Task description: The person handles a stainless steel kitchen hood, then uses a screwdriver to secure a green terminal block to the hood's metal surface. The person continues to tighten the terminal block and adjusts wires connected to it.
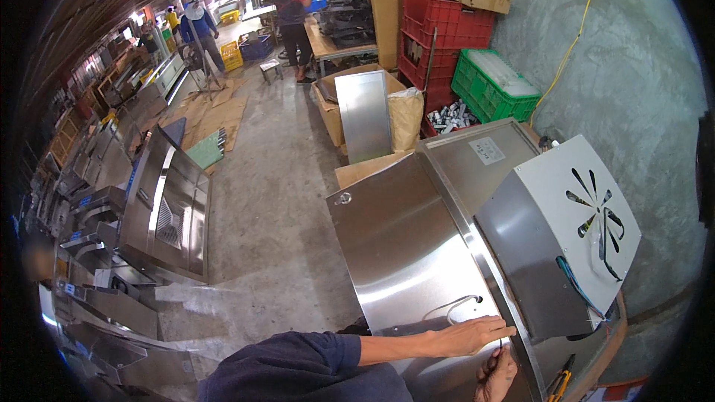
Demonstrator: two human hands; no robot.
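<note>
A large brushed stainless-steel appliance body (406, 246), like a range hood, lies in front of me. My left hand (471, 337) reaches across its near part, fingers bent down together beside the raised metal rim (477, 242). Just below it my right hand (497, 374) is closed in a pinch. Something small and pale, with a thin dark piece, shows between the fingertips; its kind is too small to tell. A pale cable (458, 302) comes out of a round hole near my left hand. Beyond the rim stands a grey box (521, 242) with a white slotted face.
Orange-handled pliers (563, 381) lie at the lower right. Behind the appliance stand a green crate (488, 97), red crates (432, 26) and a leaning metal panel (363, 115). Another steel hood (167, 216) stands left across the concrete floor (261, 216). Several people are farther back.
</note>
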